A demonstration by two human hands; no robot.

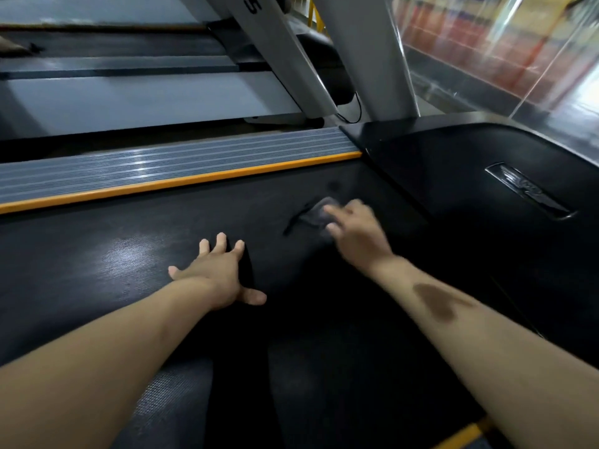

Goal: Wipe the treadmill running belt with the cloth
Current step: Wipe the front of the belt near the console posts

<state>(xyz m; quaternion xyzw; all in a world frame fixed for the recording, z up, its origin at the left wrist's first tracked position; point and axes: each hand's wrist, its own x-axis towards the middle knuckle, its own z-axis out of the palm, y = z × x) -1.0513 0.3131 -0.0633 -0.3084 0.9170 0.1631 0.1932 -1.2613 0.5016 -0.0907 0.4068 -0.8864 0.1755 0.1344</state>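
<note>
Black running belt (107,254) filling the lower frame, textured, with pale sheen at left. Ribbed grey side rail (162,166) along the far edge, bordered by an orange strip (181,183). Glossy black motor cover (486,176) at the belt's head end, upper right, bearing a chrome badge (528,192). Grey upright post (366,53) rising behind the cover; second treadmill (129,92) beyond the rail. Left hand (217,277) flat on the belt, palm down, fingers straight and spread wide, thumb out to the side. Right hand (353,228) blurred, near the motor cover, resting on the cloth (319,213) with the forefinger extended; exact grip not discernible through the blur. Cloth dark and partly translucent-looking, lying on the belt under the right fingers, just short of the cover's edge. Dark patch visible on the right forearm.
</note>
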